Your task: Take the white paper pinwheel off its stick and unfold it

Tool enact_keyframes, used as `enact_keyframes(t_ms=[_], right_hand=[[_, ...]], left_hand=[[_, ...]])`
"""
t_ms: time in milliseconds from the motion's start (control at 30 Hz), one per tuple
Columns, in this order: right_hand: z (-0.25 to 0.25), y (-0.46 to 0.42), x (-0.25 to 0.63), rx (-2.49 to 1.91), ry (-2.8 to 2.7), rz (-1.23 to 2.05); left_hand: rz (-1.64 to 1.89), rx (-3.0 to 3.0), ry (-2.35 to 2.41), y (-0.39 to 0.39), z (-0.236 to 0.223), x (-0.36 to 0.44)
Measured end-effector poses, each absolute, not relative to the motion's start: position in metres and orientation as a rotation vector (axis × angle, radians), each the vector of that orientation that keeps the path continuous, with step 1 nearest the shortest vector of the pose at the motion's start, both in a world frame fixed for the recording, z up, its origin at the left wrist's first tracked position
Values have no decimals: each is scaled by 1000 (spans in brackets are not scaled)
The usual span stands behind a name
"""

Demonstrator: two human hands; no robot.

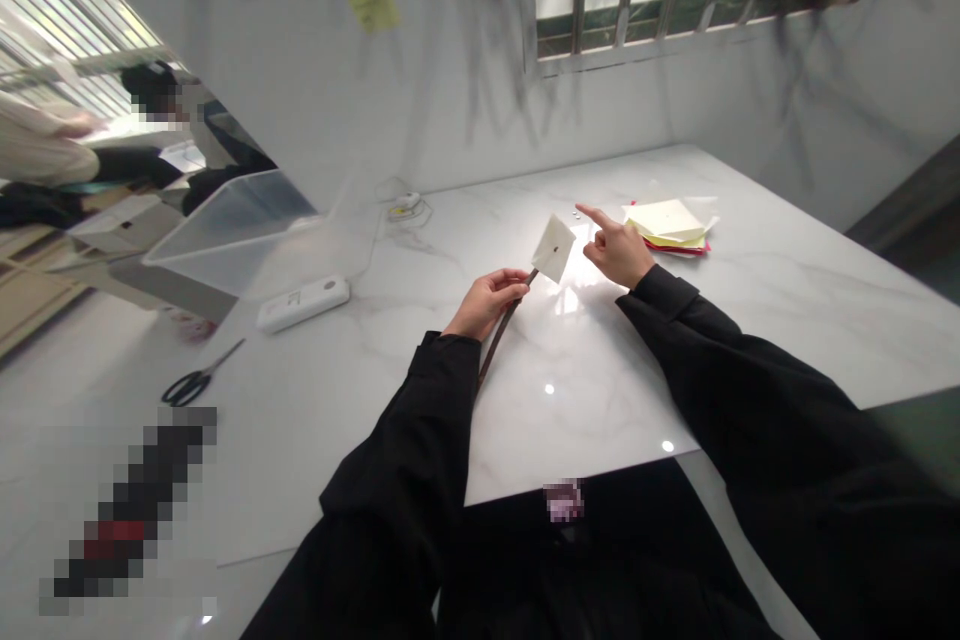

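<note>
Frame centre: left hand (489, 302) grips thin stiff stick (501, 330) near top; light paper square (553, 248), probably pinned; right hand (616, 248) empty, forefinger out.

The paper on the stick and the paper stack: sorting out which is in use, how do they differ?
The paper square is one sheet, raised on a stick held by the left hand; the paper stack lies flat on the table, untouched. The square is white; the stack mixes yellow, white and red. Both are squarish.
</note>
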State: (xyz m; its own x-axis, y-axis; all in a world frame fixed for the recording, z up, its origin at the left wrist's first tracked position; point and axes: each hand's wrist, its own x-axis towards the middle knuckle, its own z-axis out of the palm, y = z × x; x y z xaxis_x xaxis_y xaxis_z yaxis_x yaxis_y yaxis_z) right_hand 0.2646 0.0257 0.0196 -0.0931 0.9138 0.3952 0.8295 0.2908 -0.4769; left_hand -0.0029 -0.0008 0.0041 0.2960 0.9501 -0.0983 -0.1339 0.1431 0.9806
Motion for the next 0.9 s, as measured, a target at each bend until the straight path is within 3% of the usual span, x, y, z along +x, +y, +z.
enact_keyframes(t_ms=[900], right_hand=[[9, 33, 269, -1492, -1873, 301]], left_hand=[[981, 1123, 943, -3, 9, -2]])
